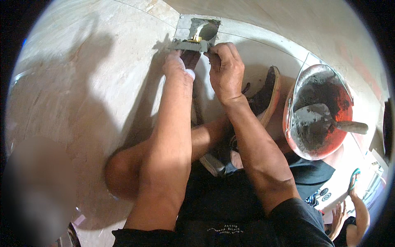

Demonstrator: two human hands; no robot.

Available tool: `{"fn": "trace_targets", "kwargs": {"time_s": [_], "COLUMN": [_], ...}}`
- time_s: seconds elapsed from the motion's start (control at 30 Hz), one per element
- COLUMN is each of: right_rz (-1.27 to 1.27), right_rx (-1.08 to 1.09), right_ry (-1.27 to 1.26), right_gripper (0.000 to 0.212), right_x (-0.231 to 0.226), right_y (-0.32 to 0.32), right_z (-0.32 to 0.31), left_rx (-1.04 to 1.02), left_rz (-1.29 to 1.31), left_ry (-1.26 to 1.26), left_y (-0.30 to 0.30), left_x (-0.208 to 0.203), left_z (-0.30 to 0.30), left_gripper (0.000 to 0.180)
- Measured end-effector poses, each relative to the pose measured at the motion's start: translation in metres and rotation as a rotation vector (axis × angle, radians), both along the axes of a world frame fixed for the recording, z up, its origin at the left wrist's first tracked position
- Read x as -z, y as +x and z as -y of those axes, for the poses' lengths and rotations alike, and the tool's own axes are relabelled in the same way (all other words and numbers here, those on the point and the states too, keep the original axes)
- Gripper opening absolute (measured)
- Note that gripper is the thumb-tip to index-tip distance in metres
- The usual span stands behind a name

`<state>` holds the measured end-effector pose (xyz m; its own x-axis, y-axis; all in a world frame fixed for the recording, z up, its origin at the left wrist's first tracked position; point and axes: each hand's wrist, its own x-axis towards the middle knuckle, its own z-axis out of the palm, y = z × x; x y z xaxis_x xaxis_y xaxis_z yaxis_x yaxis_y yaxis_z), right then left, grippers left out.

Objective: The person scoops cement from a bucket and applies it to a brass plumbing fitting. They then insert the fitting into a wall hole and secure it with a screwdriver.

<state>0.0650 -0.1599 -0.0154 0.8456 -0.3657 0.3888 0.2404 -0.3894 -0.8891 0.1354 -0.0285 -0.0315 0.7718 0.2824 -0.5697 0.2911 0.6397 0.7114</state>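
Note:
A small flat piece [187,46] thickly coated in grey mortar is held up before a square recess with a round hole [210,30]. A yellow bit [197,39] shows at its top, under a pale curved strip. My left hand [177,64] supports the piece from below, its fingers partly hidden. My right hand [228,68] is closed in a pinch at the piece's right end. What those fingertips grip is hidden.
An orange bucket [288,140] holding grey mortar and a wooden-handled trowel [352,126] stands at right. My shoe [267,92] and bent legs lie beneath my arms. Large pale tiles [53,94] extend left. At lower right show another person's hand [339,216] and sandalled foot [354,181].

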Motion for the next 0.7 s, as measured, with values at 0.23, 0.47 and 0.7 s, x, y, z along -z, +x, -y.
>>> {"fn": "trace_targets", "kwargs": {"time_s": [0.23, 0.47, 0.7], "right_rz": [-0.112, -0.445, -0.732], "right_rx": [0.041, 0.055, -0.026], "right_ry": [0.086, 0.390, 0.372], "right_gripper": [0.006, 0.008, 0.016], "right_x": [0.011, 0.030, 0.035], "right_y": [0.055, 0.103, 0.130], "right_z": [-0.008, 0.000, 0.020], "left_rx": [0.073, 0.252, 0.355], "left_rz": [0.089, 0.002, -0.073], "left_ry": [0.334, 0.682, 0.756], "left_y": [0.032, 0.050, 0.059], "left_x": [0.008, 0.012, 0.010], "left_z": [-0.024, -0.023, -0.019], "left_gripper": [0.025, 0.019, 0.015]}}
